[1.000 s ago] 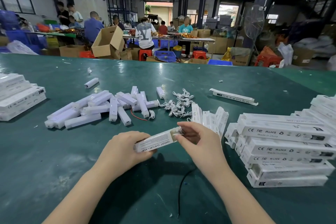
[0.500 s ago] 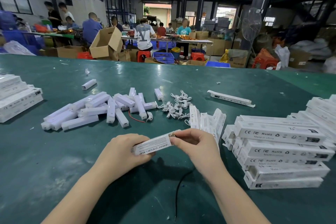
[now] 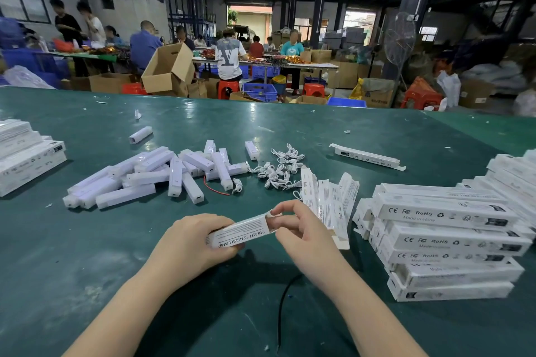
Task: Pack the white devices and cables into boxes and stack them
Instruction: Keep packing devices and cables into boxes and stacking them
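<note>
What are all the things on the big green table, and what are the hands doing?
Table: one, green, fills the foreground.
Held box: one, white with black print, between both hands.
Loose devices: a pile, too many to count, white, left of centre.
Cables: a tangle of bundles, white, beyond the hands.
Flat box sleeves: a few, white, leaning beside the right hand.
Packed box stack: several layers, white, on the right.
Second box stack: white, at the far left edge.
Single box: one, white, lying alone, far right of the cables.
Red wire: one, by the devices.
Left hand: grips the box.
Right hand: pinches the box's end flap.
</note>
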